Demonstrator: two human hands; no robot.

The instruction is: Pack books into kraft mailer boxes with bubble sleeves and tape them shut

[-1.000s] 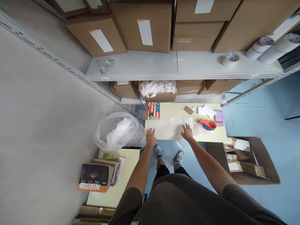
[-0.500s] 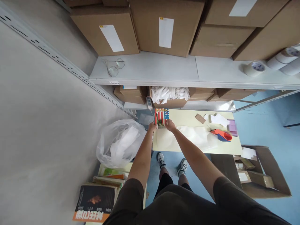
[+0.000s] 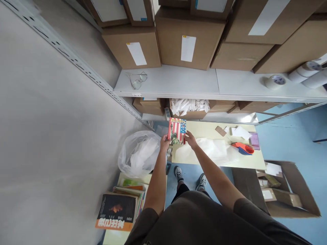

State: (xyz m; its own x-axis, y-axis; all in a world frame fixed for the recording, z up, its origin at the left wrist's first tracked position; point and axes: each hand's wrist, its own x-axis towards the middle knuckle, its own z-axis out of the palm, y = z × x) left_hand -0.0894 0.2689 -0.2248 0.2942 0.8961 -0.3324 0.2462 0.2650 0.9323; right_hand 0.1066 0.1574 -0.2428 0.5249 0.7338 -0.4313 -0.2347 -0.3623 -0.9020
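A book with a stars-and-stripes cover is lifted at the left end of the pale yellow table. My left hand grips the book's lower left corner. My right hand holds its lower right edge with the fingers closed on it. A sheet of white wrapping material lies flat on the table just right of my right hand.
A red and blue tape dispenser and paper scraps lie at the table's right end. A clear plastic bag sits left of the table, a stack of books below it. An open cardboard box stands at right. Shelves hold cartons, glasses and tape rolls.
Both hands left the white sheet, reached to the flag-cover book at the table's far left corner, took hold of it and raised it off the table.
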